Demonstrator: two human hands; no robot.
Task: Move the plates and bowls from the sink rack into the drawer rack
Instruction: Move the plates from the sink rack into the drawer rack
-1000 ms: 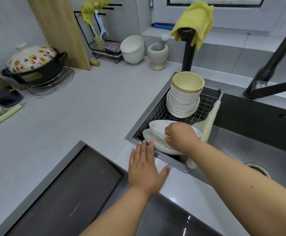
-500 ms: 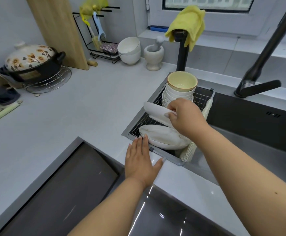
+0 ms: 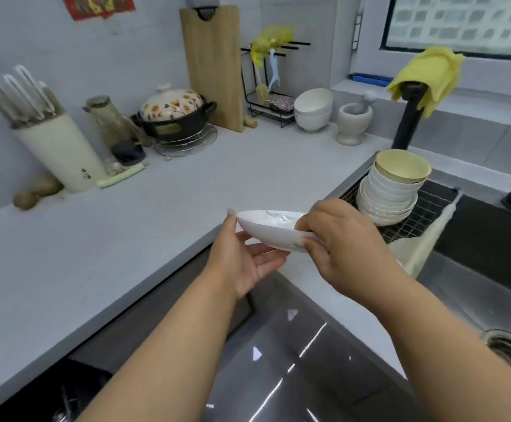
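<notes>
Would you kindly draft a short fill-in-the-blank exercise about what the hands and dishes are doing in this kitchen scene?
1. The white plate is held by ____ hands, the left hand and the right hand.
2. The top bowl of the bowl stack is ____ inside.
3. The stack stands on the wire ____ over the sink.
4. A ____ cloth drapes the black post.

Missing words: both; yellow; rack; yellow

Pale grey table (image 3: 102,239) is carrying a knife block (image 3: 56,147), glass jar (image 3: 111,123), floral-lidded pot (image 3: 173,117) sitting on a wire trivet (image 3: 187,144), wooden cutting board (image 3: 214,65) leaning on the wall, stacked white bowls (image 3: 312,109), mortar and pestle (image 3: 353,123), wire utensil rack (image 3: 266,86).
</notes>
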